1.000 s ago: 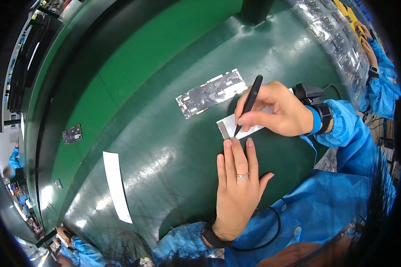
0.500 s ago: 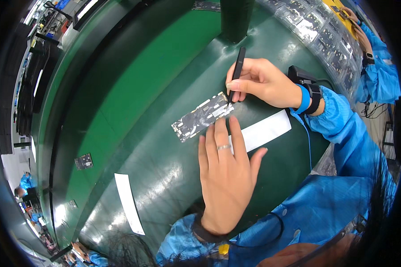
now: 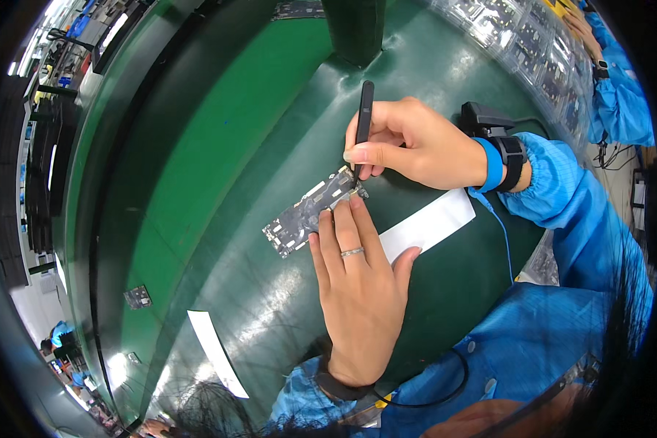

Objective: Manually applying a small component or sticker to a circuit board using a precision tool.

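Note:
A dark circuit board (image 3: pixel 299 219) with pale labels and small metal parts lies slanted on the green mat. My right hand (image 3: pixel 409 146) pinches black tweezers (image 3: pixel 364 117), held steeply like a pen, their tips down at the board's upper right end. Whether anything is between the tips is too small to tell. Flat and with fingers stretched out, my left hand (image 3: pixel 361 292) rests its fingertips on the board's near edge. A white paper strip (image 3: pixel 434 223) lies beside that hand, partly under its thumb side.
Another white strip (image 3: pixel 215 354) lies at the lower left. A small board (image 3: pixel 137 297) sits on the bright green belt (image 3: pixel 197 182). A dark post (image 3: pixel 354 33) rises behind my hands. Clear trays of boards (image 3: pixel 525 44) line the far right, near another person's arm (image 3: pixel 588 36).
The whole view has shifted slightly. The tweezers stand more upright, and their tips remain at the board's right end. My left fingertips reach a little further onto the board.

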